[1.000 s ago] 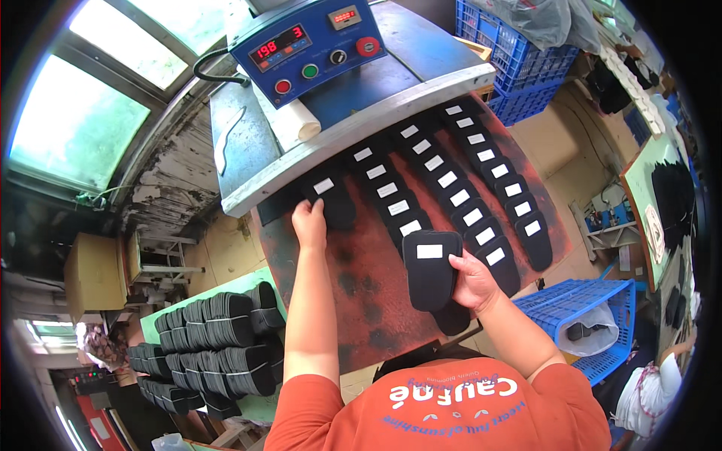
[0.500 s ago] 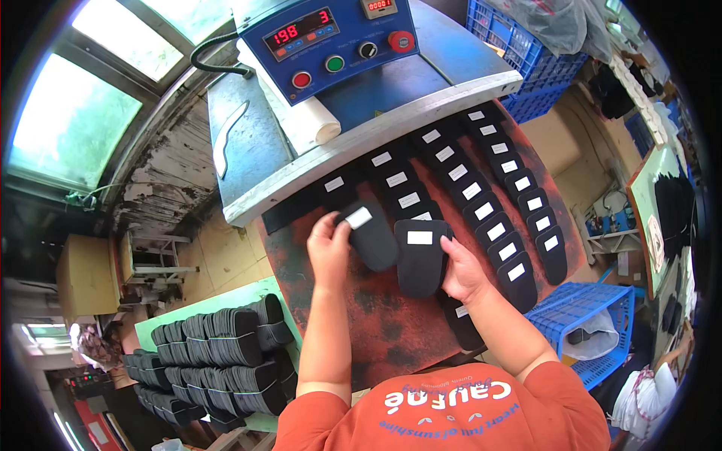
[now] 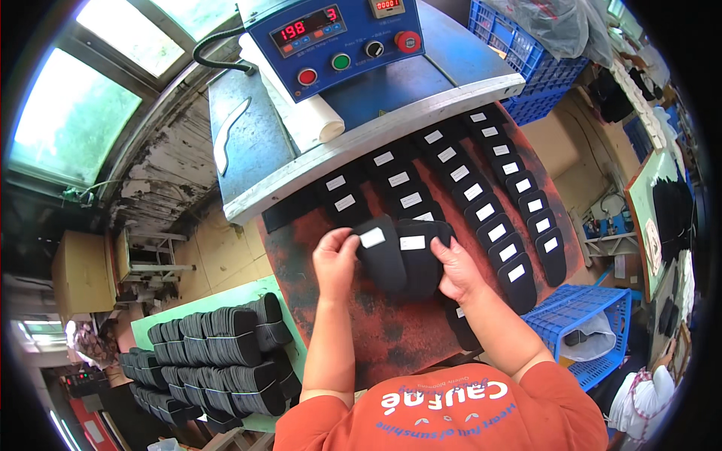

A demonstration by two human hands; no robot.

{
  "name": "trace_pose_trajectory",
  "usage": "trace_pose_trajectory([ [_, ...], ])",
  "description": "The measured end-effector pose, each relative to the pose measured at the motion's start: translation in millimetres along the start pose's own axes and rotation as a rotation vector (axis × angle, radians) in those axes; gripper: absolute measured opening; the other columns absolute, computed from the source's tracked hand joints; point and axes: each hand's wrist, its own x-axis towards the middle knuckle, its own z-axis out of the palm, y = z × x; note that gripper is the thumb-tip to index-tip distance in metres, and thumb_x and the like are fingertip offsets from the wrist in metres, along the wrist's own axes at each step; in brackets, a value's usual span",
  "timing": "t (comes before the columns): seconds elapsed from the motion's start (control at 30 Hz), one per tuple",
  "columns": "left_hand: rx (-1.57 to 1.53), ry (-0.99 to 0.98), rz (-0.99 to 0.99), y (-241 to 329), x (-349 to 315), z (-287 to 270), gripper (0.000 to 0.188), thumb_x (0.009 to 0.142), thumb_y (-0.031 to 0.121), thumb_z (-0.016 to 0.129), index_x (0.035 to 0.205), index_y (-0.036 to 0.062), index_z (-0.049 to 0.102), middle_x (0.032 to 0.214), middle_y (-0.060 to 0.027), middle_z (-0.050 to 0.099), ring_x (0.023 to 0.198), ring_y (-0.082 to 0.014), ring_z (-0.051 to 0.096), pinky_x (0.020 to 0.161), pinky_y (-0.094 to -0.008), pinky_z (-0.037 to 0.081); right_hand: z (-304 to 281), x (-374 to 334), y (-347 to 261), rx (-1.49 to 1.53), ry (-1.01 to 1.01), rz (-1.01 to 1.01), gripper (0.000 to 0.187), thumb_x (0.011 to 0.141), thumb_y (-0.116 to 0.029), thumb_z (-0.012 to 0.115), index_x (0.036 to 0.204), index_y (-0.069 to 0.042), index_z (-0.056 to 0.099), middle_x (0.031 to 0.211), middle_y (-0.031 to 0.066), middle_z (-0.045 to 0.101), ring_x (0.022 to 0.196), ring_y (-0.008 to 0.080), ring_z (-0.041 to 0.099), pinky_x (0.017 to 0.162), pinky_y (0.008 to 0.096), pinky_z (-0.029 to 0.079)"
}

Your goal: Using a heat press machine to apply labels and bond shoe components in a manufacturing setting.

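Between finger and thumb, my left hand (image 3: 335,261) pinches a black insole (image 3: 385,264) by its edge near a white label. My right hand (image 3: 459,272) grips a small stack of black insoles (image 3: 423,274), its thumb on top beside the upper label. The left insole overlaps the stack's left side. Both hands are above a reddish-brown, dark-stained board (image 3: 301,293). On the board, labelled insoles (image 3: 481,203) lie overlapping in several rows, and a shorter row (image 3: 344,204) lies just beyond my left hand.
A blue press machine (image 3: 331,52) with buttons and a metal-edged plate (image 3: 376,124) overhangs the board's far side. Bundled black insoles (image 3: 218,338) stand on a green surface (image 3: 143,331) at left. Blue crates stand at near right (image 3: 579,316) and far right (image 3: 519,45).
My left hand has moved slightly right and down, bringing its insole against the stack in my right hand. A second labelled insole now shows in the shorter left row.
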Motion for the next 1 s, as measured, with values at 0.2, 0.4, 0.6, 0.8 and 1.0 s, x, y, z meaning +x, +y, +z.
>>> trace_pose_trajectory([
  [0.2, 0.433, 0.176, 0.298, -17.0, 32.7, -23.4, 0.027, 0.079, 0.009, 0.065, 0.102, -0.0038, 0.060, 0.088, -0.0089, 0.059, 0.062, -0.0115, 0.052, 0.059, -0.0240, 0.045, 2.0, -8.7, -9.4, 0.049, -0.051, 0.041, 0.031, 0.093, -0.017, 0.048, 0.121, -0.006, 0.047, 0.116, 0.0084, 0.055, 0.108, 0.0217, 0.054, 0.093, 0.0373, 0.044],
  [0.4, 0.043, -0.192, 0.014, 2.3, -46.6, 15.5, 0.024, 0.079, 0.004, 0.065, 0.101, -0.0017, 0.058, 0.083, -0.0026, 0.059, 0.068, -0.0064, 0.053, 0.062, -0.0210, 0.045, 1.0, -13.3, 1.0, -0.053, 0.049, 0.036, 0.028, 0.090, -0.014, 0.053, 0.117, -0.006, 0.050, 0.114, 0.0057, 0.056, 0.105, 0.0179, 0.054, 0.092, 0.0333, 0.044],
  [0.6, 0.211, 0.073, 0.042, -13.6, -24.7, -11.9, 0.030, 0.081, 0.006, 0.063, 0.109, -0.0035, 0.058, 0.080, -0.0033, 0.057, 0.062, -0.0084, 0.052, 0.056, -0.0218, 0.046, -12.2, -19.0, -18.6, 0.119, -0.104, 0.059, 0.047, 0.096, -0.037, 0.033, 0.124, -0.001, 0.044, 0.121, 0.0133, 0.052, 0.112, 0.0261, 0.051, 0.096, 0.0409, 0.041],
  [0.8, 0.277, 0.020, 0.225, -14.6, -51.8, 10.8, 0.034, 0.080, 0.007, 0.066, 0.110, -0.0039, 0.055, 0.090, -0.0058, 0.057, 0.073, -0.0100, 0.055, 0.068, -0.0236, 0.047, -17.4, -28.4, -1.4, -0.002, -0.020, 0.109, 0.035, 0.095, -0.022, 0.044, 0.124, -0.002, 0.044, 0.118, 0.0111, 0.054, 0.109, 0.0224, 0.054, 0.093, 0.0372, 0.044],
  [1.0, -0.043, 0.082, -0.007, -28.7, -77.3, 4.1, 0.017, 0.081, 0.001, 0.062, 0.097, -0.0031, 0.060, 0.082, -0.0037, 0.063, 0.064, -0.0056, 0.054, 0.054, -0.0185, 0.043, -22.3, -36.8, -12.5, 0.064, -0.080, 0.124, 0.051, 0.097, -0.042, 0.028, 0.123, -0.002, 0.046, 0.118, 0.0114, 0.054, 0.109, 0.0234, 0.053, 0.093, 0.0395, 0.043],
])
